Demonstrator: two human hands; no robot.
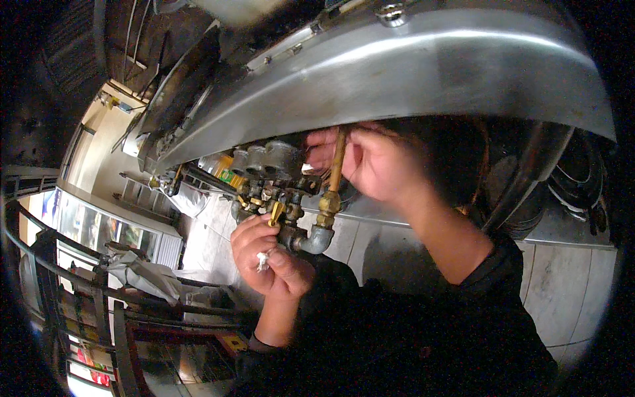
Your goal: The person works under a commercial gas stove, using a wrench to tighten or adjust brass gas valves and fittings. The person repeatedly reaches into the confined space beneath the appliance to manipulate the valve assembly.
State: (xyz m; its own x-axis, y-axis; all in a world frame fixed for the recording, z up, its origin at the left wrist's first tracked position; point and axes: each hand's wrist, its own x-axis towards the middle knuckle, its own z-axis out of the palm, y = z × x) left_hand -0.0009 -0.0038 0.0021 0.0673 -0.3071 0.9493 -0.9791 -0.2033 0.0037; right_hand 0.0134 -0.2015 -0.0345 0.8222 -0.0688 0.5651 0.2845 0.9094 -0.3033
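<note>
Beneath a curved steel panel (pixel 410 83), a person's left hand (pixel 268 258), fingers curled in and apparently pinching a white scrap (pixel 262 262), meets a yellow valve lever (pixel 276 213) that slants up and away from its fingertips. The right hand (pixel 377 165), farther off, reaches behind an upright brass pipe (pixel 338 162); its blurred fingers' grip cannot be told.

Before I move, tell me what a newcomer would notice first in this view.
The broad, shiny metal panel stretching across the upper part catches the eye first. Below its edge, near the middle, a brass-coloured pipe crosses in front of the blurred right hand. Lower and further left, a yellow lever stands out at the fingertips of the left hand.
</note>
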